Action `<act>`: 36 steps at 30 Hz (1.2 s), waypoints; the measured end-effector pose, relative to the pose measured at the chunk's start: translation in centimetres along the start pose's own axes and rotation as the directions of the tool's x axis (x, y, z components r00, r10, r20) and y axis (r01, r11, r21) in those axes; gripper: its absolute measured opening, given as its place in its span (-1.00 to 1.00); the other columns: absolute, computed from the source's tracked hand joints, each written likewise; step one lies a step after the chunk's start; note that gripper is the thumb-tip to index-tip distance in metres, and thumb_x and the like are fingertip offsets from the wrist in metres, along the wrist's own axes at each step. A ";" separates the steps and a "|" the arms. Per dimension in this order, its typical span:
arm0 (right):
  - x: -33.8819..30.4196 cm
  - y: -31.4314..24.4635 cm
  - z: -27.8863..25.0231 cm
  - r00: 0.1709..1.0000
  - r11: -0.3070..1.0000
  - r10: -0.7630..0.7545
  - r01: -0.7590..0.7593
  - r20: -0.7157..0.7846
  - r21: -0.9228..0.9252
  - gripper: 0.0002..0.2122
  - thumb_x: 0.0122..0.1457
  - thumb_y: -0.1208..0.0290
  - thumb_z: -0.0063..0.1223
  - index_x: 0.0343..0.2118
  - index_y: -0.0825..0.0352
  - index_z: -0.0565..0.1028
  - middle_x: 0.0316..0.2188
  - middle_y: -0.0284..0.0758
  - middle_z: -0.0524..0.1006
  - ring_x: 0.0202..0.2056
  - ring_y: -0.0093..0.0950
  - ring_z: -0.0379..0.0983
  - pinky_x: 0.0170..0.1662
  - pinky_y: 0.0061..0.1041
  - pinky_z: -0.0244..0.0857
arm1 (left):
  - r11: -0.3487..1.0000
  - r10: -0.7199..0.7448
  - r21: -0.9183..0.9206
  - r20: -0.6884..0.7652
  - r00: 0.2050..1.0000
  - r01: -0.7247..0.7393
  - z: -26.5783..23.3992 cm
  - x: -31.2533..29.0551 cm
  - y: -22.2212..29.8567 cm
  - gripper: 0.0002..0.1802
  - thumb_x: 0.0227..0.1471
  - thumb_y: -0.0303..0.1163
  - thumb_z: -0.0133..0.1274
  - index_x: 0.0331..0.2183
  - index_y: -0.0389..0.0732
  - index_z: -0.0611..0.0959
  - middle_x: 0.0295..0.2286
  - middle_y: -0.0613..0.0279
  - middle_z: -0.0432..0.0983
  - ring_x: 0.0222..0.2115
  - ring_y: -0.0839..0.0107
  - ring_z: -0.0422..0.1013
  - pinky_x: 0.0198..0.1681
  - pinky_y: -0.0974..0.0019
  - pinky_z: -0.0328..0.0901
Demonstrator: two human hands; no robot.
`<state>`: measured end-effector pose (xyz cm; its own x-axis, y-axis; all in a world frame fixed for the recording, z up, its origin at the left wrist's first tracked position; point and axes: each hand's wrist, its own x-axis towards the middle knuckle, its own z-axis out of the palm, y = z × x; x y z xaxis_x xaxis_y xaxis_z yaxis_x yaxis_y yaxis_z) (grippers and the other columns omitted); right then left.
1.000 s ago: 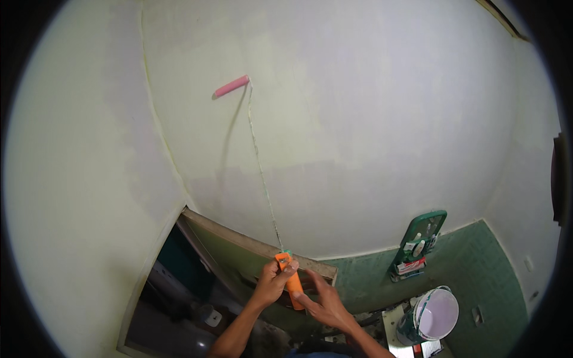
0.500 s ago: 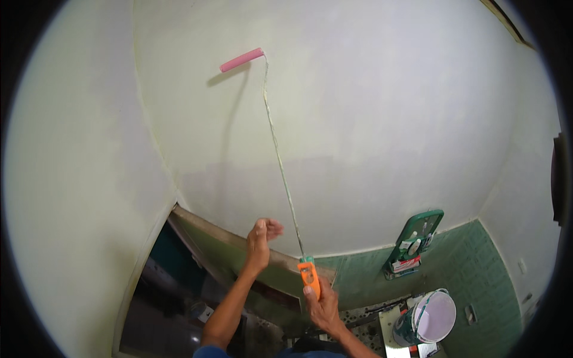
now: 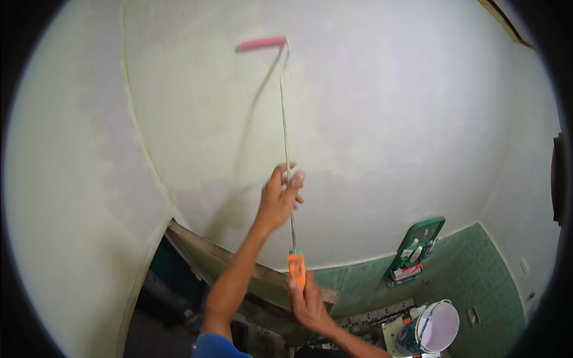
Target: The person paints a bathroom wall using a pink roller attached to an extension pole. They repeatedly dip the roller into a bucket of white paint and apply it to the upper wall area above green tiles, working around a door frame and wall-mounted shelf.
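Observation:
My right hand (image 3: pixel 310 307) is wrapped round the orange handle (image 3: pixel 296 271) of a long-rod paint roller. The thin metal rod (image 3: pixel 285 125) runs up to a slim pink roller sleeve (image 3: pixel 261 43), close to the pale wall, with its shadow beside it. My left hand (image 3: pixel 279 197) is raised at the middle of the rod. There the rod passes between the thumb and the fingers, which are apart and loosely curved, not closed on it.
A bucket (image 3: pixel 439 327) of pale lilac paint stands at lower right. A green-framed holder (image 3: pixel 416 250) with toiletries hangs above green tiles (image 3: pixel 477 271). A wooden ledge (image 3: pixel 239 256) lies below my left forearm. Lilac patches (image 3: pixel 203 200) mark the wall near the left corner.
The roller sleeve has moved up and to the right and turned more level. My left hand has risen from beside the handle to the rod. My right hand has kept its grip.

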<state>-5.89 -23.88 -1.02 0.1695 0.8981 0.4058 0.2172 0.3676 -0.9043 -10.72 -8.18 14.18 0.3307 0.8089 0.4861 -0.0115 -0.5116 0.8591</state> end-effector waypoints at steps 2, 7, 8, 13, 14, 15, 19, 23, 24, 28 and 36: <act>3.5 -2.9 -0.5 0.995 0.996 0.080 -0.082 0.058 0.041 -0.66 0.29 0.23 -0.23 -0.09 0.44 0.18 -0.68 -0.11 0.35 -0.64 -0.10 0.35 -0.52 -0.22 0.22 | 0.996 0.034 0.080 -0.030 0.999 -0.031 -1.1 2.3 2.0 -0.66 0.16 -0.18 -0.08 -0.23 -0.28 0.52 -0.57 0.25 0.41 -0.65 0.55 0.38 -0.60 0.47 0.27; 2.6 -2.3 -0.9 0.993 0.993 0.105 -0.102 0.058 -0.056 -0.62 0.27 0.20 -0.21 -0.06 0.47 0.15 -0.62 -0.03 0.41 -0.55 -0.04 0.41 -0.48 -0.14 0.24 | 0.978 0.140 0.169 -0.111 0.984 -0.120 -0.2 1.6 0.7 -0.69 0.17 -0.21 -0.11 -0.32 -0.28 0.55 -0.62 0.33 0.34 -0.70 0.64 0.24 -0.63 0.50 0.19; 0.8 -1.8 -1.5 0.996 0.992 0.080 -0.076 0.036 -0.100 -0.61 0.27 0.19 -0.21 -0.06 0.47 0.15 -0.61 -0.02 0.42 -0.53 -0.02 0.43 -0.46 -0.14 0.25 | 0.979 0.135 0.166 -0.091 0.987 -0.119 0.7 0.1 -0.3 -0.68 0.18 -0.22 -0.11 -0.31 -0.29 0.55 -0.60 0.35 0.33 -0.68 0.66 0.22 -0.63 0.52 0.18; -2.8 -1.3 -2.3 0.987 0.982 0.158 -0.154 0.024 -0.112 -0.62 0.26 0.20 -0.20 -0.08 0.45 0.16 -0.57 0.00 0.44 -0.49 0.00 0.43 -0.41 -0.13 0.28 | 0.997 0.058 0.062 -0.055 0.997 -0.054 2.2 -3.3 -3.7 -0.76 0.16 -0.32 -0.09 -0.29 -0.28 0.56 -0.61 0.36 0.34 -0.68 0.65 0.23 -0.63 0.52 0.19; -2.0 -1.4 -2.5 0.990 0.982 0.140 -0.138 0.011 -0.131 -0.60 0.26 0.19 -0.19 -0.06 0.47 0.15 -0.55 0.05 0.45 -0.45 0.08 0.44 -0.38 -0.10 0.29 | 0.995 0.071 0.071 -0.046 0.996 -0.067 2.2 -1.9 -2.9 -0.76 0.15 -0.33 -0.09 -0.28 -0.28 0.57 -0.60 0.36 0.34 -0.68 0.64 0.23 -0.62 0.51 0.19; -0.2 -2.1 -2.3 0.994 0.984 0.107 -0.105 0.005 -0.142 -0.64 0.27 0.20 -0.20 -0.09 0.44 0.17 -0.58 -0.01 0.43 -0.51 0.00 0.43 -0.44 -0.14 0.27 | 0.992 0.080 0.097 -0.062 0.995 -0.074 1.0 0.3 -1.4 -0.76 0.15 -0.33 -0.09 -0.27 -0.29 0.57 -0.59 0.35 0.34 -0.68 0.63 0.24 -0.62 0.51 0.20; 8.2 -6.8 -1.3 0.995 0.990 0.087 -0.081 0.045 -0.114 -0.69 0.27 0.22 -0.19 -0.17 0.42 0.19 -0.58 -0.01 0.41 -0.51 0.00 0.41 -0.45 -0.11 0.22 | 0.962 0.259 0.138 -0.176 0.950 -0.237 -2.9 8.0 4.6 -0.71 0.18 -0.26 -0.12 -0.29 -0.26 0.59 -0.60 0.30 0.42 -0.71 0.62 0.29 -0.65 0.50 0.21; 7.0 -5.3 -1.5 0.999 0.989 0.035 -0.031 0.024 -0.142 -0.65 0.25 0.22 -0.17 -0.16 0.47 0.18 -0.52 0.11 0.44 -0.44 0.13 0.40 -0.38 0.03 0.20 | 0.970 0.228 0.116 -0.123 0.966 -0.214 -2.2 6.8 3.1 -0.72 0.18 -0.27 -0.13 -0.27 -0.25 0.57 -0.60 0.30 0.41 -0.70 0.64 0.28 -0.65 0.50 0.20; 4.9 -3.7 -1.6 1.000 0.985 -0.005 0.006 0.005 -0.172 -0.65 0.25 0.22 -0.18 -0.15 0.48 0.18 -0.51 0.11 0.44 -0.44 0.13 0.40 -0.37 0.03 0.20 | 0.979 0.189 0.099 -0.092 0.978 -0.179 -1.3 4.8 1.2 -0.72 0.19 -0.27 -0.14 -0.26 -0.24 0.57 -0.60 0.31 0.41 -0.70 0.64 0.27 -0.65 0.50 0.19; -5.2 0.4 -2.0 0.983 0.968 0.182 -0.179 0.004 -0.176 -0.70 0.28 0.23 -0.23 -0.15 0.41 0.21 -0.59 -0.04 0.41 -0.59 -0.11 0.40 -0.47 -0.23 0.26 | 0.999 0.044 -0.019 -0.016 0.999 -0.044 2.1 -4.8 -5.8 -0.73 0.21 -0.29 -0.17 -0.25 -0.24 0.55 -0.62 0.33 0.41 -0.70 0.66 0.28 -0.64 0.51 0.19; -10.0 -3.6 -5.1 0.974 0.980 0.175 -0.186 -0.147 -0.064 -0.48 0.28 -0.05 -0.37 0.06 0.31 0.29 -0.22 -0.08 0.46 -0.16 -0.15 0.40 -0.07 -0.28 0.23 | 0.999 0.043 0.016 0.044 0.998 -0.044 6.1 -9.8 -7.1 -0.77 0.17 -0.34 -0.10 -0.28 -0.29 0.56 -0.65 0.28 0.45 -0.67 0.61 0.33 -0.60 0.44 0.24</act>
<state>-3.43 -35.38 -1.14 0.3445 0.9031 0.2564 0.2432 0.1780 -0.9535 -8.09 -14.26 2.35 0.3707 0.7728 0.5152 -0.0105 -0.5512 0.8343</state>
